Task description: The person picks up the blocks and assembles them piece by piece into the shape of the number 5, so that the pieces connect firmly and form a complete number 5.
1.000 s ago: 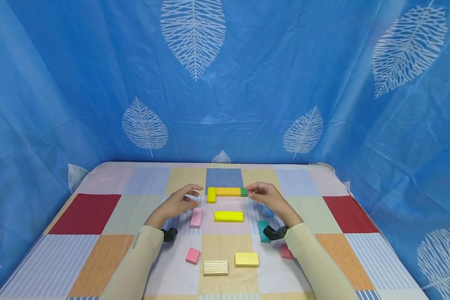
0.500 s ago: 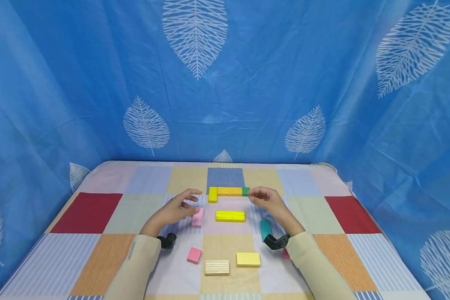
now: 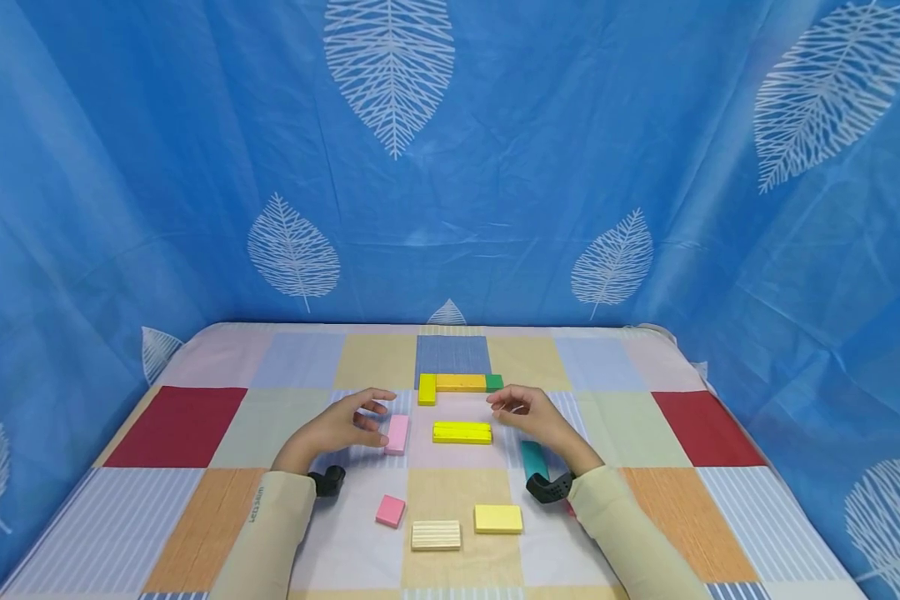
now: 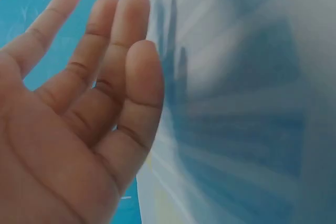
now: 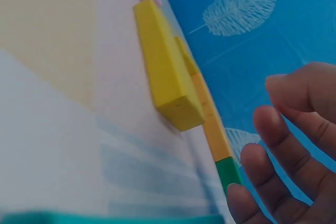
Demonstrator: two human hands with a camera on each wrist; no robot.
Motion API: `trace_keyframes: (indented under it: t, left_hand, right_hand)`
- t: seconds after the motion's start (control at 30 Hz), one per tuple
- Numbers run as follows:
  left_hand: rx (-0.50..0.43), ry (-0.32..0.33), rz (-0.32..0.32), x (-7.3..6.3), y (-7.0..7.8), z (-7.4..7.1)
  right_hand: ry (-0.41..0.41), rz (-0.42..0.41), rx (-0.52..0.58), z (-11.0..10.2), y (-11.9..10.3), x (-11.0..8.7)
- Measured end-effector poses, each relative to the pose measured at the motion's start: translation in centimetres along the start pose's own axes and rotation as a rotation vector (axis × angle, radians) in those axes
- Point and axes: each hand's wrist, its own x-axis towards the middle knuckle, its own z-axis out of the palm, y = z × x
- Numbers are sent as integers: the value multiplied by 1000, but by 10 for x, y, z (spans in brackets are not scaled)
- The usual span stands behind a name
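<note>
My left hand [image 3: 337, 429] hovers just left of a pink block [image 3: 397, 435], its thumb close to that block; whether they touch I cannot tell. In the left wrist view its fingers [image 4: 139, 72] are loosely spread and hold nothing. To the right of a bright yellow block [image 3: 461, 432] is my right hand [image 3: 536, 417], fingers relaxed, with nothing between them. Behind lies a row: a yellow block [image 3: 427, 389] set lengthwise, an orange block [image 3: 461, 382] and a green block [image 3: 493, 382]. The right wrist view shows the bright yellow block [image 5: 168, 66] in front of this row.
A teal block [image 3: 535, 460] lies partly behind the right wrist camera [image 3: 549, 488]. Nearer are a small pink block [image 3: 390, 511], a striped pale block [image 3: 436, 535] and a light yellow block [image 3: 498, 518]. A sliver of another reddish block shows beside the right sleeve. Blue curtains surround the patchwork-covered table.
My right hand has drawn back from the green block, toward me and slightly left. The left hand has shifted left and toward me, beside the pink block. The blocks stay in place.
</note>
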Motion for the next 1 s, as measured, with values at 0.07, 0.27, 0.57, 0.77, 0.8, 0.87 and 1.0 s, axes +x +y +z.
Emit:
trace_keyframes:
  t: [0.07,0.27,0.57,0.77,0.8,0.87,1.0]
  left_hand:
    - [15,-3,-24,0,-1,0]
    - [30,-32,-35,2,-6,0]
    - [94,17,-92,5,-10,5]
    - [130,33,-108,4,-6,6]
    - [136,33,-104,4,-6,6]
    - [133,37,-104,4,-6,7]
    - [135,40,-99,4,-7,7]
  right_hand:
    - [-22,-2,-28,2,1,0]
    - [-55,16,-86,2,0,-2]
    - [-110,18,-216,3,-2,-3]
    - [-120,-5,-264,3,-2,-4]
    - [-118,-1,-270,4,-2,-4]
    - [-110,13,-285,4,-3,-4]
    - [-96,35,-298,6,-4,-3]
